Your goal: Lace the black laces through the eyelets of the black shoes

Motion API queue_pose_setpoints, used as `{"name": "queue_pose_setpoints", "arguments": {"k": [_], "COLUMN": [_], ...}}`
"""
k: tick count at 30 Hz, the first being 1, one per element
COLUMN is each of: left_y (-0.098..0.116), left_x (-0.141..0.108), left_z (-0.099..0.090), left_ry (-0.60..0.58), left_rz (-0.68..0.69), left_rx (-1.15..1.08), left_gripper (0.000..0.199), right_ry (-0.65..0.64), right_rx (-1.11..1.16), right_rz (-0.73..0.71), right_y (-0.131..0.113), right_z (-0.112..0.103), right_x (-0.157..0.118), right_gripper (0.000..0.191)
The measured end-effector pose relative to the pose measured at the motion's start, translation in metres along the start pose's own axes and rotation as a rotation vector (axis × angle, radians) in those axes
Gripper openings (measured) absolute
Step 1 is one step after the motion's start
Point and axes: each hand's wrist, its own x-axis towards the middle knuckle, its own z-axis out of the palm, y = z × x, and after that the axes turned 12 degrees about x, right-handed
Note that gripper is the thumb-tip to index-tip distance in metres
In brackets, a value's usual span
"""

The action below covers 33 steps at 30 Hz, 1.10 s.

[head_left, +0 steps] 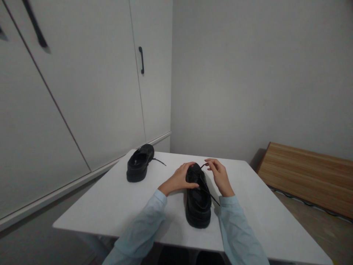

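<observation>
While my left hand point(180, 178) clasps the front of one black shoe point(198, 215) — presumably to steady it — my right hand point(216, 173) pinches a lace point(203, 166) beside the toe. Location: shoe on the white tabletop point(248, 209), heel towards me, likely for easy reach. Also listed: a second shoe point(135, 176), farther left (heel likewise nearest). Brands, labels, writing: none legible.
</observation>
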Motion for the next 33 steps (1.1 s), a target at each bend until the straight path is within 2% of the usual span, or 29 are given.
{"name": "queue_pose_setpoints", "arguments": {"k": [9,12,16,21,29,33], "left_y": [-0.003,-0.006,-0.011,-0.016,-0.007,-0.007], "left_x": [-0.001,-0.002,-0.004,-0.004,-0.005,-0.004], "left_z": [0.000,0.000,0.001,0.001,-0.005,-0.004], "left_ry": [-0.039,-0.034,-0.040,-0.048,-0.070,-0.062], "left_rz": [-0.044,-0.043,-0.023,-0.032,-0.090,-0.074], "left_rx": [-0.091,-0.096,-0.097,-0.098,-0.047,-0.058], "left_gripper": [0.087,0.085,0.083,0.078,0.068,0.069], "right_ry": [0.300,0.379,0.436,0.468,0.455,0.423], "right_rx": [0.566,0.671,0.711,0.706,0.735,0.671], "right_rz": [-0.048,-0.068,-0.085,-0.120,-0.121,-0.084], "right_y": [-0.006,-0.010,-0.012,-0.013,-0.019,-0.019], "right_z": [-0.014,-0.021,-0.029,-0.036,-0.042,-0.040], "right_x": [0.004,0.005,0.005,0.002,0.000,0.000], "right_gripper": [0.025,0.029,0.033,0.029,0.031,0.027]}}
